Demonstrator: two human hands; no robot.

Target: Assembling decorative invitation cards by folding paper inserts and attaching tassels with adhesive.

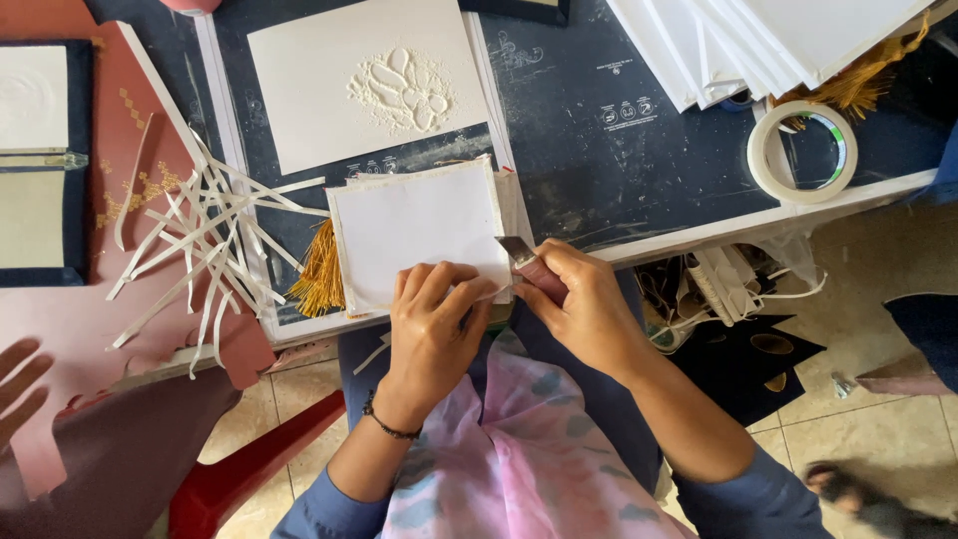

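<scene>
While the person sits at the near edge of a dark counter (639, 150), both hands work on a stack of white cards (419, 235) lying at that edge. The left hand (434, 319) rests flat on the near right corner of the stack, fingers spread and pressing down, not closed around anything. The right hand (589, 309) is closed around a small cutter with a dull pink handle (529, 268), its blade tip touching the stack's right edge, just beside the left fingertips. A gold tassel (321, 271) pokes out from the stack's left side. Left of it lies a loose heap of white paper strips (200, 245), partly over a red card sheet (120, 130). Farther away sits a white sheet with an embossed flower (371, 85), and at the far right a roll of tape (803, 152) near a fan of white cards (758, 40). Another person's hand (20, 384) shows at the near left. The blade looks close enough to the pressing fingers that a slip could nick them, and uneven pressure could let the stack shift and the cut wander.
</scene>
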